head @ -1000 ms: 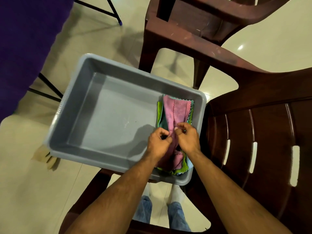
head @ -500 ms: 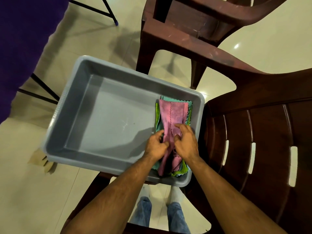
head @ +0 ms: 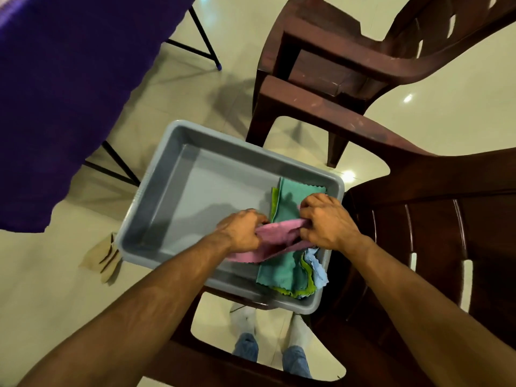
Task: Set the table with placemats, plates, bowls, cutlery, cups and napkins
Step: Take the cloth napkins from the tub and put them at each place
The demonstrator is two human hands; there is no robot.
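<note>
Both hands, left hand (head: 242,232) and right hand (head: 325,222), are now gripping the pink napkin (head: 275,236), lifting it off the stack (head: 290,272) in the grey bin (head: 156,208) — first napkin coming out.

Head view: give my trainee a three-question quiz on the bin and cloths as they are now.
1. True or false: both hands grip the pink cloth.
2. Which cloth lies on top of the stack left in the bin?
A. teal
B. light blue
C. green
3. Fill in: the bin rests on a brown ____.

Key
1. True. The left hand and right hand each hold an end of it.
2. A. The teal cloth is on top; green and light blue edges peek out beneath it.
3. Chair.
</note>
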